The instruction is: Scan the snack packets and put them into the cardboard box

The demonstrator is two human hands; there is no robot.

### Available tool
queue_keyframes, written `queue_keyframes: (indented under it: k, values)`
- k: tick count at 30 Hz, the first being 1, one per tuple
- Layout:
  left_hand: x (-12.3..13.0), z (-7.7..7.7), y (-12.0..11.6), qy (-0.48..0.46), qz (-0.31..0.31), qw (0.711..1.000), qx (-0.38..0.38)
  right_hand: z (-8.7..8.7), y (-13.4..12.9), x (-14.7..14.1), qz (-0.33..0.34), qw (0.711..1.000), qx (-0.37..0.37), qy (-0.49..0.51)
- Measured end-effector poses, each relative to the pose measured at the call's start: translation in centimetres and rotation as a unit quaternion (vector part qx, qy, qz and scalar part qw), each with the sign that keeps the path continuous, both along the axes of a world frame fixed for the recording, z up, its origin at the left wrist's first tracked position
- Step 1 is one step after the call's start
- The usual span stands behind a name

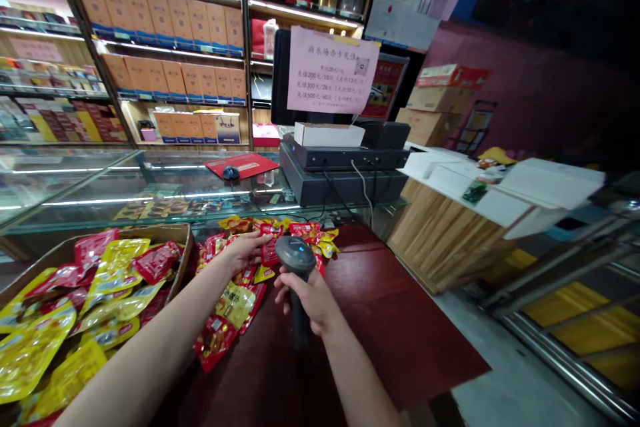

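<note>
My right hand (310, 297) is wrapped round the handle of a dark barcode scanner (295, 255), which stands upright over the table with a small blue light on its head. Just left of the scanner head, my left hand (246, 252) holds a red snack packet (271, 245) by its left side. More red and yellow packets (235, 303) lie in a loose pile under and around my left hand. A cardboard box (188, 250) at the left holds many yellow and red packets (117, 273), partly behind my left forearm.
The dark red table (400, 320) meets a glass counter (165, 180) with a mouse (231, 173) on a red mat (255, 163). A monitor (281, 80) with a pink notice stands behind a black cash drawer (345, 187). White boxes (545, 180) sit on a wooden cabinet at the right.
</note>
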State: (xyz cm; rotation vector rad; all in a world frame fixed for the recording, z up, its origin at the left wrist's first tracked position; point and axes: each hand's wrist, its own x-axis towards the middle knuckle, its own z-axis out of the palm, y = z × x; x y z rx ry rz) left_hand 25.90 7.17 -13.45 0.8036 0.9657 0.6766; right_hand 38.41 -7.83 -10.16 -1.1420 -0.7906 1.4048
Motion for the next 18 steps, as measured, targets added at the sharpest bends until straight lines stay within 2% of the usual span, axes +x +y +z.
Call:
queue_keyframes:
  k: [3,10,18]
  values:
    - [0.15,0.11,-0.28,0.019,0.010,1.000,0.015,0.18,-0.21,-0.49,-0.011,1.000,-0.001,-0.029]
    - [0.02,-0.53,-0.04,0.024,-0.030,0.999,0.033,-0.15,0.22,-0.60,-0.024,0.999,0.000,-0.047]
    - [0.00,-0.03,-0.37,0.027,-0.027,0.999,0.018,0.19,0.21,-0.64,-0.028,0.998,0.009,-0.047]
